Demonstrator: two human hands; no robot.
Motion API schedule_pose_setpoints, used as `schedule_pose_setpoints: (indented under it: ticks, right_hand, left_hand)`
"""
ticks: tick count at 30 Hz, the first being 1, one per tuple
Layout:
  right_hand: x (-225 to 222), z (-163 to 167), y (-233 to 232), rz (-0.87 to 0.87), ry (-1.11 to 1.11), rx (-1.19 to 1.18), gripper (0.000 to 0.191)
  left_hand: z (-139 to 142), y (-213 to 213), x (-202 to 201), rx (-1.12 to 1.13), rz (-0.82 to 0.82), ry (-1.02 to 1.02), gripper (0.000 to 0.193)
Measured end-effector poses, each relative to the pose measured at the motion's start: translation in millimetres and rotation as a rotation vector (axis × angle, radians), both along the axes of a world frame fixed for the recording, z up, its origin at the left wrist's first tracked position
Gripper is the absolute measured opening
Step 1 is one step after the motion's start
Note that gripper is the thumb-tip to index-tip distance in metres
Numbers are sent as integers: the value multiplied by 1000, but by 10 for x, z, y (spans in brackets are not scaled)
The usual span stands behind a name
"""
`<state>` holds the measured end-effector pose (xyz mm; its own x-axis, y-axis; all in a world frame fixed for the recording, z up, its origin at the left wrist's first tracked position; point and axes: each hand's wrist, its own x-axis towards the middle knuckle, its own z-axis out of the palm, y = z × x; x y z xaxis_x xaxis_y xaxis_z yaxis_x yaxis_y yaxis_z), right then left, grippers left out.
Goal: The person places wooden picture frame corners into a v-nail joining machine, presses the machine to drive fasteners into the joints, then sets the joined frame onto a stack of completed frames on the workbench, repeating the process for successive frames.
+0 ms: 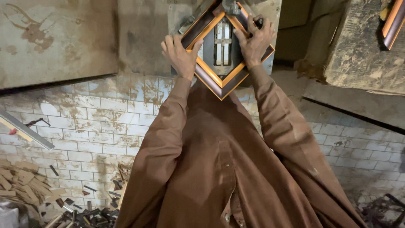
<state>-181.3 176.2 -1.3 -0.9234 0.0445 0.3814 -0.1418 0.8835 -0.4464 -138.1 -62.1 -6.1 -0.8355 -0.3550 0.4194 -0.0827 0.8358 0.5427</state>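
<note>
On the tiled floor (105, 126) at the lower left lie a heap of short wood offcuts (25, 181) and a scatter of dark moulding scraps (90, 211). A long pale metal strip (25, 131) lies slanted at the left edge. At the upper right stands a rough, dirty block (363, 46), and a piece of brown moulding (394, 21) leans over its top corner. The person's brown shirt (219, 169) fills the middle of the view and hides the floor below it.

The picture frame (221, 82), dark brown with an orange inner edge, rests as a diamond on the metal machine (223, 42), one corner pointing to the person. The machine's pale metal bars show through the opening of the frame, and a grey head sits over the far corner.

The left hand (179, 55) lies flat on the left side of the frame, fingers spread and pressing down, not closed around it. The right hand (255, 40) presses on the right side, fingers bent over the moulding, the thumb on the inner edge.
</note>
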Motion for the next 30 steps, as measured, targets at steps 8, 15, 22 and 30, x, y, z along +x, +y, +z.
schedule_pose_setpoints:
  ticks: [8,15,22,30]
  right_hand:
    - [-12,-56,17,-7,-19,-23,62]
    - [-33,44,-23,2,31,-51,62]
    - [8,235,-70,35,29,-60,63]
    - [565,27,-168,-92,89,-29,71]
  left_hand:
    - [-14,-3,-8,14,-1,-37,68]
    - [138,26,-22,34,7,-48,65]
    - [312,-41,262,101,-53,-205,72]
    - [-78,179,1810,829,-257,-272,76]
